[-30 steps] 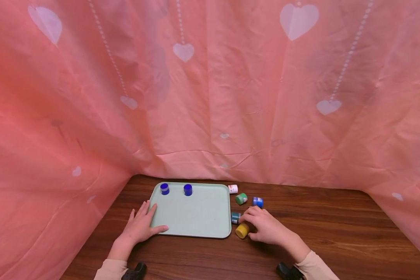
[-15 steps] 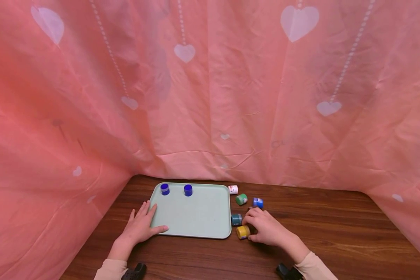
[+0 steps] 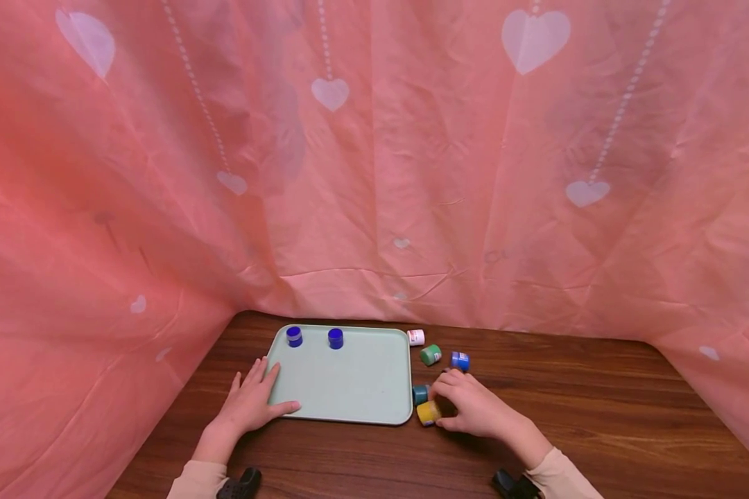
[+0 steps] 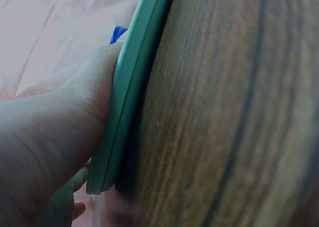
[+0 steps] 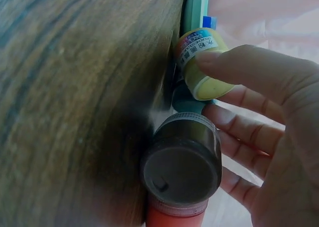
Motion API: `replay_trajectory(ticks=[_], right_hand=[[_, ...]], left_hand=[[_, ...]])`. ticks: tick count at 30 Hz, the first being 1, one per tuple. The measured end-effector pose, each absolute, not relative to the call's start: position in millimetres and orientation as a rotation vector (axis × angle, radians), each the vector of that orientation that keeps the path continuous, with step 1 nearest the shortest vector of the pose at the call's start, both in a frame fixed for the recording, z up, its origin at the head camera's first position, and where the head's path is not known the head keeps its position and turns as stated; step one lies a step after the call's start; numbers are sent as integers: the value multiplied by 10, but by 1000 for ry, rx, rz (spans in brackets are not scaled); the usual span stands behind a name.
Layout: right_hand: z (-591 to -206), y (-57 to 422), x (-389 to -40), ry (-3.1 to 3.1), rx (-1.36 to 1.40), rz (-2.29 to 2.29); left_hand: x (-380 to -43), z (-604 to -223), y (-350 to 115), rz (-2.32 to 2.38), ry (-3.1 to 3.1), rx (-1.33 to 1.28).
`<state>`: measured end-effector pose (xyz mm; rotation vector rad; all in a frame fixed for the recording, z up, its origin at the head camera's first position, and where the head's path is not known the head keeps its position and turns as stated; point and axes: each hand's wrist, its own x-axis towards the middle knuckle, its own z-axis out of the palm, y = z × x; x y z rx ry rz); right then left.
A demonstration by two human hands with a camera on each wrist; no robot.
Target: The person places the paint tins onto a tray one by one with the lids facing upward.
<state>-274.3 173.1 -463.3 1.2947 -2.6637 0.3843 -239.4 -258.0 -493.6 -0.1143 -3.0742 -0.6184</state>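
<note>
Pinching the yellow gouache jar (image 3: 427, 414) between thumb and index finger: right hand (image 3: 474, 407). Jar is at table level, just beyond the tray's near right corner; its printed label (partly under the thumb) faces the right wrist camera. Right middle, ring and little fingers are bent beside it, their exact contacts unclear.

Teal jar (image 3: 420, 394) sits just beside the yellow one, at the tray's right edge. Dark jar (image 5: 182, 162) and red jar (image 5: 174, 214) are near the same hand. Green jar (image 3: 431, 355), blue jar (image 3: 460, 360) and pinkish-white jar (image 3: 415, 337) lie farther back, right of the tray.

Pale green tray (image 3: 349, 388) carries two dark blue jars (image 3: 335, 338), upright and apart, near its far rim. Left hand (image 3: 248, 405) rests at the tray's near left corner, fingers extended and spread, thumb over the rim.

Surface: dark wood-grain table (image 3: 599, 409). Backdrop: pink curtain (image 3: 374, 180) with pale hearts.
</note>
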Motion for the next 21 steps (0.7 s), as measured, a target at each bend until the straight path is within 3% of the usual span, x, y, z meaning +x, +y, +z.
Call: replay_trajectory(ticks=[21], right_hand=[[-4547, 1674, -2734, -2618, 1297, 443]], left_hand=[[-2400, -4952, -2592, -626, -3085, -117]])
